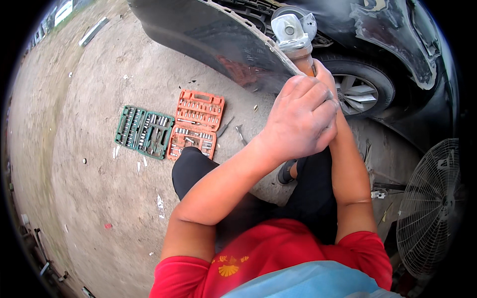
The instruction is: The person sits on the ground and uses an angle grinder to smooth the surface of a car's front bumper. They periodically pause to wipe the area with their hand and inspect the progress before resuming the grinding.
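I hold an orange angle grinder [303,57] with a pale, dusty head and guard at the dark car's panel edge, near the top centre. My left hand [305,111] is closed round the grinder's body, just below the panel edge [276,47]. My right hand [323,74] is wrapped round the grinder farther forward, partly hidden behind my left. The large dark panel [208,39] slants across the top, with reddish patches low on it. Behind my hands is the car's wheel [357,97] with silver spokes.
Open socket sets, one green [131,129] and one orange [198,111], lie on the concrete floor beside loose tools [241,134]. A wire-caged fan [432,203] stands at my right. The car body [417,59] fills the upper right. Bars and debris [42,253] lie at the far left.
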Demonstrator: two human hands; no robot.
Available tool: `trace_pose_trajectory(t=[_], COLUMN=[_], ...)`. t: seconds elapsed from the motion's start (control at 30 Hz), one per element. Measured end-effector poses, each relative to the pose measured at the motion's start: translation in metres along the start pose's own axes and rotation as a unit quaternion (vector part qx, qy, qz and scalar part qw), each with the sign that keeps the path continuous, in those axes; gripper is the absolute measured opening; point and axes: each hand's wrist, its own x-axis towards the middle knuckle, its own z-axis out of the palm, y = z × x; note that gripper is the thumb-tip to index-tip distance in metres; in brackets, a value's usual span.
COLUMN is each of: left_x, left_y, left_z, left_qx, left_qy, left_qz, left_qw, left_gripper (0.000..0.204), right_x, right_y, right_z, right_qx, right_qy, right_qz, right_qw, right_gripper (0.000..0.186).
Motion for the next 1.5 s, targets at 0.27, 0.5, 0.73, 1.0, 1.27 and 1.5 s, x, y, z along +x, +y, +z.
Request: trace_pose_trajectory(t=[0.27,0.5,0.73,1.0,1.27,1.5], left_x=[-0.002,-0.002,-0.002,-0.002,-0.002,-0.002], left_y=[0.000,-0.001,0.001,-0.001,-0.001,-0.001], left_z=[-0.002,-0.003,-0.005,-0.006,-0.004,-0.004], left_qx=[-0.003,-0.006,-0.007,-0.003,-0.005,-0.003], left_qy=[0.000,0.005,0.002,-0.005,-0.003,0.000], left_qz=[-0.001,0.003,-0.002,-0.001,0.002,0.009], left_qw=[1.000,1.000,1.000,1.000,1.000,1.000], left_gripper=[0.026,0.026,0.026,0.027,0.028,0.029], right_x=[-0.004,-0.002,0.001,-0.005,-0.007,-0.008], right_y=[-0.008,-0.031,-0.018,-0.013,-0.020,-0.028], right_z=[0.002,0.004,0.006,-0.001,0.002,0.000], right_qx=[0.062,0.029,0.077,0.032,0.088,0.094], right_qy=[0.012,0.002,0.011,0.006,0.008,-0.002], right_qz=[0.001,0.028,0.003,-0.007,0.001,0.006], right_qw=[0.998,0.999,0.997,0.999,0.996,0.996], right_gripper=[0.047,0.049,0.046,0.046,0.046,0.051])
